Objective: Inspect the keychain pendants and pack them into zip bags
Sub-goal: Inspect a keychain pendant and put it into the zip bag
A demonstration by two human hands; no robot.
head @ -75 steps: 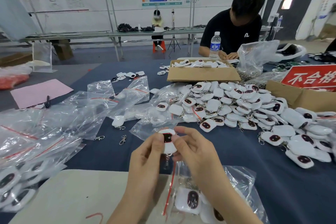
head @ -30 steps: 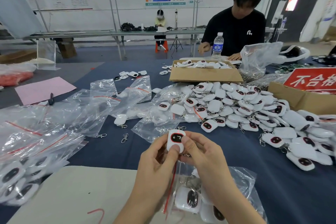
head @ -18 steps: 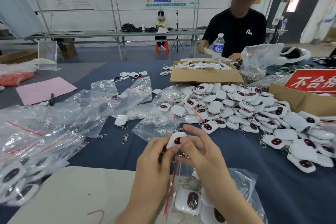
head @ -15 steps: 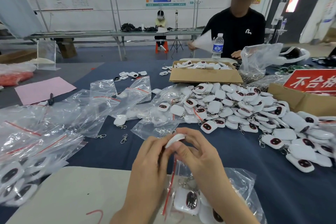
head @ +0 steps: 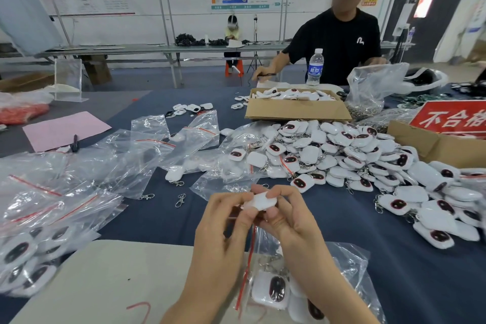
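Blue cloth (head: 163, 218) covers the worktable. Left of the open zip bag (head: 344, 268), packed bags (head: 29, 255) lie heaped. Just above that bag's mouth, the left hand (head: 223, 234) pinches one pendant (head: 260, 201), which shows only white. The right hand (head: 286, 223) curls thumb and fingers round its far end. Right of the bag spreads the unchecked pile (head: 342, 155). With only fingertip holds, the pendant could slip, miss the mouth and land among the unchecked ones. Its clasp, hidden here, might snag the red zip strip.
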